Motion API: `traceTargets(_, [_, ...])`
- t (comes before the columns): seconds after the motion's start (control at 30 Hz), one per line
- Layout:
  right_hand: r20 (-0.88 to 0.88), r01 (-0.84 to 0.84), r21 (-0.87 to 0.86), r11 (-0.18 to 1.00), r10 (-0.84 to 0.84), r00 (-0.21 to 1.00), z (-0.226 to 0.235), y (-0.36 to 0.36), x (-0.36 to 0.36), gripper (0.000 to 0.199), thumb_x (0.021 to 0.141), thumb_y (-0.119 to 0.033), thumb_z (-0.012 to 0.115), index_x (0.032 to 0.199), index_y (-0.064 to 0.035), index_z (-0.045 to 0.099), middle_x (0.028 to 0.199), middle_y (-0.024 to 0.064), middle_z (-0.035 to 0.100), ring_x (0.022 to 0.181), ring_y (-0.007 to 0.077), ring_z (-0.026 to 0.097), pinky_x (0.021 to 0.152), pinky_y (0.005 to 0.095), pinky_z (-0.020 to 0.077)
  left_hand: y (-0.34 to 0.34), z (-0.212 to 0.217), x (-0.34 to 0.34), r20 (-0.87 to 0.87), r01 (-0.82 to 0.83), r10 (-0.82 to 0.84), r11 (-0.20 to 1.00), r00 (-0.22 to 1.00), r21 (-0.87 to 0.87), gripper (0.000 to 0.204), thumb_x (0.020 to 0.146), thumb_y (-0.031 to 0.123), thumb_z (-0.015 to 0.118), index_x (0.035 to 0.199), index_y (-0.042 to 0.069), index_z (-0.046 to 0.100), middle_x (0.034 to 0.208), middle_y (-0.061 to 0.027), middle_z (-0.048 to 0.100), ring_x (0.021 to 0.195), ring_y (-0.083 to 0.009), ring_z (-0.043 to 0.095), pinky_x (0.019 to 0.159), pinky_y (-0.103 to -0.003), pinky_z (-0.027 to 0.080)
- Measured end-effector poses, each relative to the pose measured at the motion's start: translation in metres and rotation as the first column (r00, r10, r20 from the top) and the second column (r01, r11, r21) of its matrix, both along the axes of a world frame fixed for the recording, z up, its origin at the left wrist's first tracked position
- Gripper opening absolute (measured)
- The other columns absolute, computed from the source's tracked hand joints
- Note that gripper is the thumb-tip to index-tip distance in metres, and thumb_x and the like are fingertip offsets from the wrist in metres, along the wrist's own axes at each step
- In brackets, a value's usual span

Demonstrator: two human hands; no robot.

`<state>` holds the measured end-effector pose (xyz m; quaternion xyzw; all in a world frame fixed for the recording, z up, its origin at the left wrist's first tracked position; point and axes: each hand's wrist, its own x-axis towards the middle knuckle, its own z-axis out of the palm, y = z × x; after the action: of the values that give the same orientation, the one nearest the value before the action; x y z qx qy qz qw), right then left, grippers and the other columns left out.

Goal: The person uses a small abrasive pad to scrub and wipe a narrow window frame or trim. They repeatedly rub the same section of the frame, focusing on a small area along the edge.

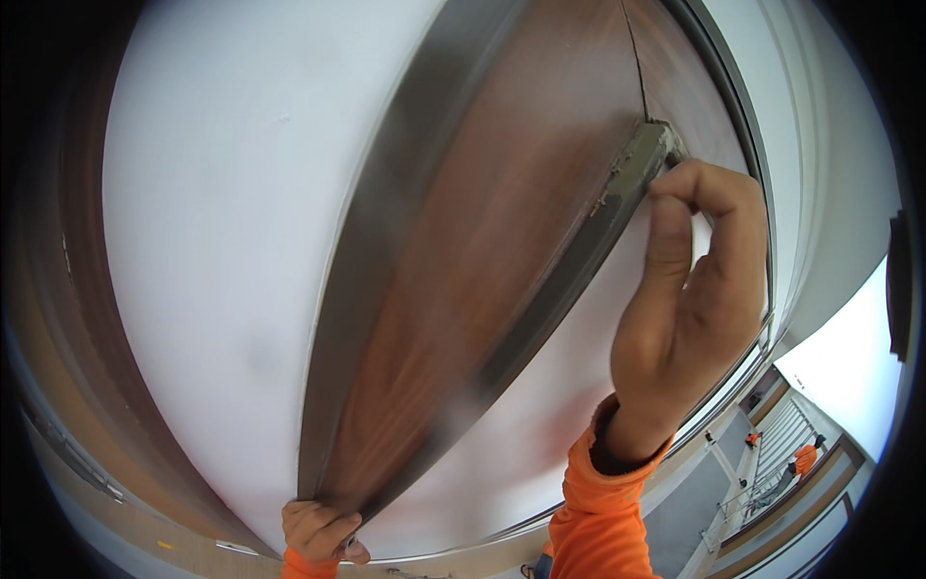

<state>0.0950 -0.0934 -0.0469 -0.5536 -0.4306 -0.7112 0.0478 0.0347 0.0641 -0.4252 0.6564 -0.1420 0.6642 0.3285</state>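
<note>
A long brown wood-grain panel (463, 261) with grey metal edges (386, 222) runs from the lower middle to the upper right, in front of a white surface (222, 241). My left hand (321, 533) is closed around the panel's narrow lower end at the bottom of the picture. My right hand (690, 289), in an orange sleeve, has its fingers curled over the grey upper corner (648, 154) of the panel's right edge strip. A thin dark crack or seam (637, 58) runs up the brown face above that corner.
A dark curved frame (743, 116) borders the white surface on the right, and another dark band (87, 318) on the left. At the lower right, far off, two people in orange (803, 458) stand by a metal railing (772, 482) and grey floor.
</note>
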Motion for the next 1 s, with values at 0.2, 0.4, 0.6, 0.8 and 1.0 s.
traceTargets(0.2, [-0.078,0.076,0.038,0.996,-0.073,0.994,0.002,0.015,-0.011,0.005,0.099,0.0,0.058,0.1,0.0005,0.064,0.087,0.0069,0.065,0.079,0.0139,0.062,0.077,0.0274,0.0513,0.005,-0.01,0.001,0.033,0.001,-0.001,1.0,0.999,-0.003,0.024,0.089,0.036,0.057,0.084,0.014,0.065,0.07,0.0008,0.064,0.057,-0.0163,0.055,0.062,-0.032,0.042])
traceTargets(0.4, [-0.065,0.205,-0.064,0.977,-0.209,0.976,0.004,0.015,-0.022,0.006,0.101,-0.004,0.058,0.101,0.0006,0.062,0.087,0.0073,0.064,0.078,0.0136,0.062,0.076,0.0272,0.0515,0.016,-0.009,0.0,0.021,0.054,-0.056,0.997,0.998,0.057,0.024,0.087,0.037,0.058,0.084,0.013,0.065,0.069,0.0012,0.062,0.054,-0.0159,0.054,0.059,-0.031,0.04])
traceTargets(0.6, [-0.157,0.226,-0.074,0.971,-0.236,0.959,0.013,0.018,-0.04,0.011,0.104,-0.009,0.055,0.104,0.0011,0.06,0.086,0.0067,0.062,0.078,0.0137,0.061,0.075,0.0278,0.0514,0.019,-0.011,-0.007,0.052,0.066,-0.068,0.997,0.996,0.039,0.025,0.085,0.037,0.058,0.085,0.013,0.064,0.066,0.0017,0.058,0.052,-0.0154,0.051,0.057,-0.032,0.039])
traceTargets(0.8, [-0.12,0.359,-0.24,0.902,-0.394,0.911,0.023,0.018,-0.055,0.01,0.104,-0.007,0.053,0.103,0.0,0.06,0.087,0.007,0.062,0.079,0.0132,0.061,0.075,0.0277,0.0499,0.024,-0.004,-0.01,0.074,0.079,-0.08,0.997,0.994,0.025,0.026,0.086,0.037,0.057,0.084,0.012,0.064,0.064,0.0013,0.056,0.051,-0.0152,0.05,0.057,-0.032,0.038])
traceTargets(1.0, [-0.249,0.222,-0.162,0.962,-0.257,0.934,0.033,0.012,-0.048,0.013,0.106,-0.009,0.051,0.103,-0.0006,0.06,0.085,0.0061,0.062,0.078,0.0127,0.06,0.074,0.0263,0.0486,0.023,0.002,0.0,0.156,0.065,-0.072,0.997,0.985,0.047,0.027,0.088,0.036,0.056,0.091,0.01,0.063,0.064,0.0003,0.055,0.051,-0.0148,0.049,0.053,-0.03,0.036])
